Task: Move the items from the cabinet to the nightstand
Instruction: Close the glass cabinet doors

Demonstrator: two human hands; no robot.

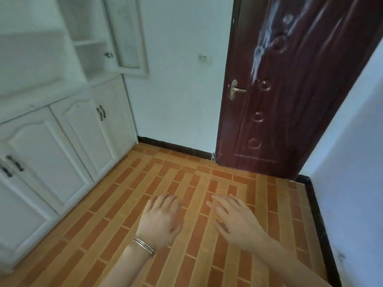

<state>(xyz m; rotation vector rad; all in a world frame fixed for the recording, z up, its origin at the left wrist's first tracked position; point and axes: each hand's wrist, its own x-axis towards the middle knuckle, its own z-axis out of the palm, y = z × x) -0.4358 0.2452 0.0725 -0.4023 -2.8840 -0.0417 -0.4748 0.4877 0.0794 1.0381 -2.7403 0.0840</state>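
Observation:
A white cabinet [62,129] runs along the left wall, its lower doors closed. An upper glass door [126,36] stands swung open, and the shelves behind it [89,42] look bare. My left hand [160,221], with a bangle on the wrist, hovers over the floor with relaxed fingers and holds nothing. My right hand [234,219] is beside it, fingers spread, also holding nothing. No nightstand and no loose items are in view.
A dark red door [290,90] with a brass handle [235,90] stands shut ahead on the right. A white wall [352,162] closes in on the right. The floor [186,177] is orange brick-patterned tile.

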